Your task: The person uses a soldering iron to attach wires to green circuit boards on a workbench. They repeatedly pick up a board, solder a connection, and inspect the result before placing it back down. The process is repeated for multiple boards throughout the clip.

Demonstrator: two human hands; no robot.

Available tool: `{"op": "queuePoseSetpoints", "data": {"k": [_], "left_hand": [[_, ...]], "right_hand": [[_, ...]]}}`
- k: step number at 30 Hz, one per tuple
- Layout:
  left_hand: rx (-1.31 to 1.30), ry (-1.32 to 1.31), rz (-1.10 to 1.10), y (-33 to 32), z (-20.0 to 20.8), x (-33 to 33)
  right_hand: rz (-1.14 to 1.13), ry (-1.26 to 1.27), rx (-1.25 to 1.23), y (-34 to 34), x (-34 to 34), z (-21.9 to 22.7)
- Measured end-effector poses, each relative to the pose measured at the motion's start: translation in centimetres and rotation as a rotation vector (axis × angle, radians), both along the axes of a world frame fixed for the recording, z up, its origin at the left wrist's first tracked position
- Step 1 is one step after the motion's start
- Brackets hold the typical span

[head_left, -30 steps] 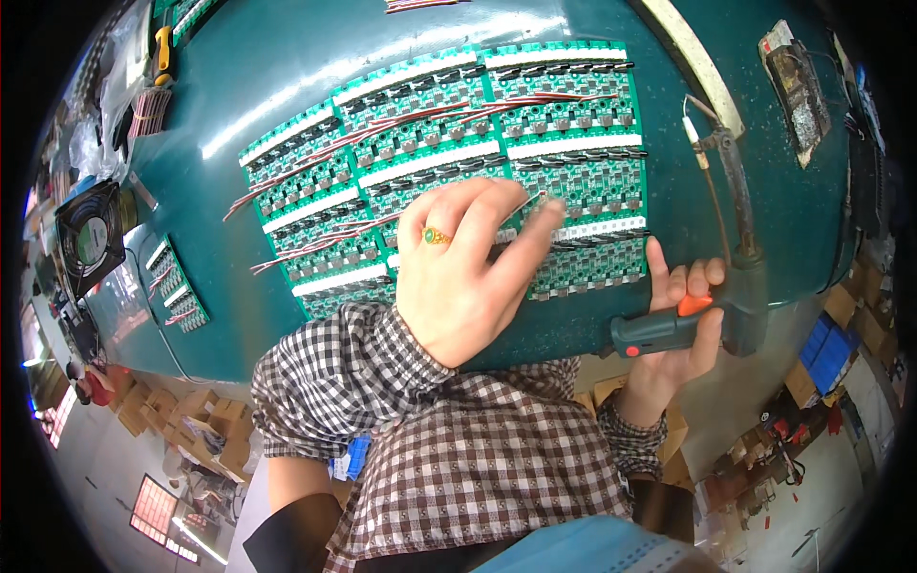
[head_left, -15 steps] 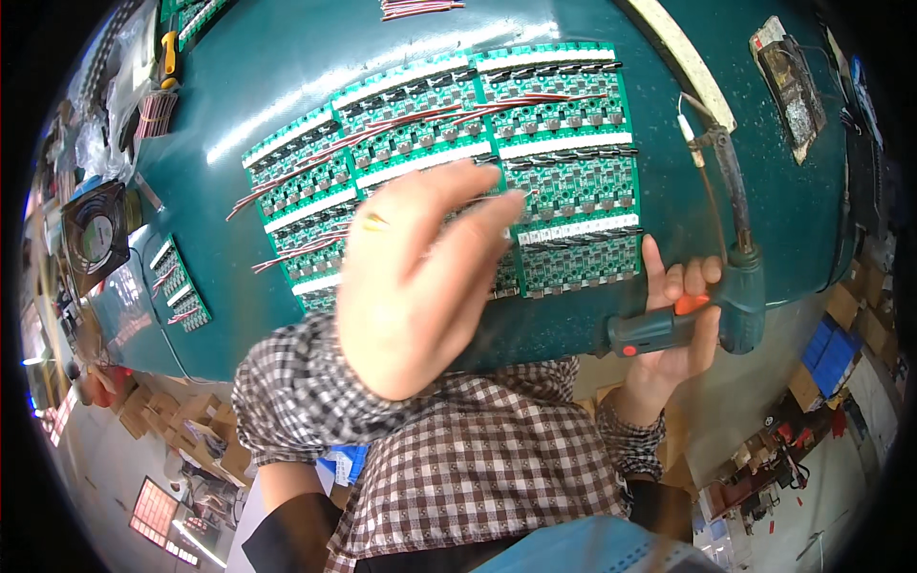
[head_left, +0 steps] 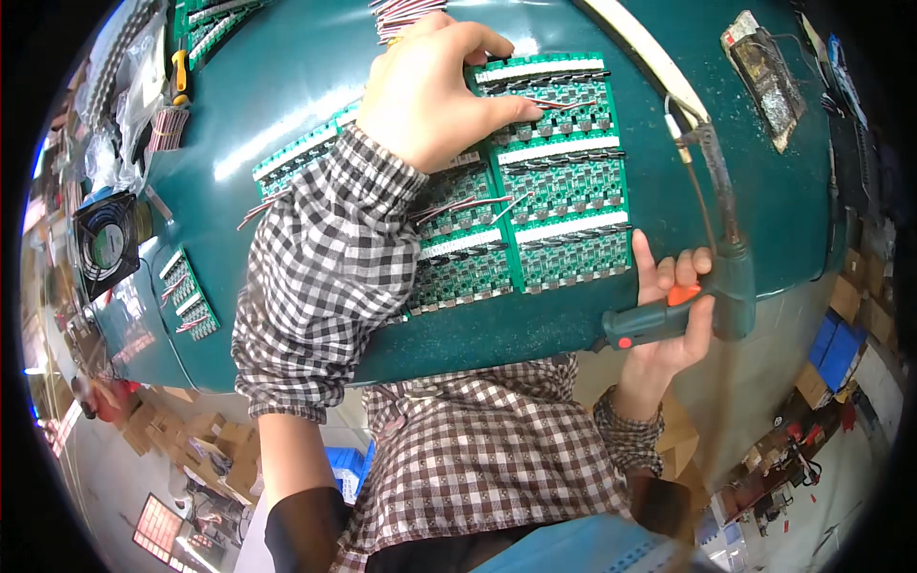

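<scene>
My left hand [head_left: 430,91] reaches across the green circuit boards [head_left: 564,177], which lie in rows on the table. Its thumb and forefinger are spread apart at the upper boards, the thumb beside red, black and white wires [head_left: 568,103]. The other fingers are partly hidden, and the sleeved forearm covers much of the left boards. My right hand [head_left: 673,320] is wrapped round the dark green handle of a soldering gun [head_left: 734,291] with an orange trigger. Its metal barrel points up and away, right of the boards, with a thin tube alongside.
A bundle of wires [head_left: 406,14] lies beyond my left hand. A small fan [head_left: 105,244] and a narrow board piece [head_left: 189,296] are at left, near a yellow-handled tool [head_left: 180,72]. A pale curved strip [head_left: 650,53] and a scorched block [head_left: 766,81] lie far right.
My left hand has moved up and away from the middle boards to the upper ones, its forearm now lying over the left boards. My right hand keeps hold of the soldering gun.
</scene>
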State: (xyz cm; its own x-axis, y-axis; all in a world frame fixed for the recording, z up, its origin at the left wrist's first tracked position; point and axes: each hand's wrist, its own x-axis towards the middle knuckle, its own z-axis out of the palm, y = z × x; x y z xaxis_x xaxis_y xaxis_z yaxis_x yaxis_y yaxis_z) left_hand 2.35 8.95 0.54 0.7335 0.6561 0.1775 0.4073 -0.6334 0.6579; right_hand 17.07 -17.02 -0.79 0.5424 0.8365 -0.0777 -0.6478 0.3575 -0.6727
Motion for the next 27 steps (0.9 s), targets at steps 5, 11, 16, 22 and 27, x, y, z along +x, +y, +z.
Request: {"op": "queuePoseSetpoints", "data": {"k": [5,11,16,22,27], "left_hand": [[-0.308,-0.291,0.025,-0.7,1.0,0.4],[-0.964,-0.684,0.398,-6.2,7.0,-3.0],[-1.232,-0.954,0.454,-9.1,7.7,-5.9],[-1.206,-1.109,0.484,-11.2,7.7,-7.1],[-1.215,-1.149,0.446,-12.0,7.7,-7.6]], "right_hand": [[-0.104,-0.078,0.166,-0.8,1.7,0.5],[-0.207,-0.365,0.066,0.5,2.9,3.4],[-0.235,-0.585,0.03,3.3,0.4,5.8],[-0.263,-0.635,0.122,4.8,-0.9,7.8],[-0.266,-0.61,0.138,4.5,-1.3,8.1]]}}
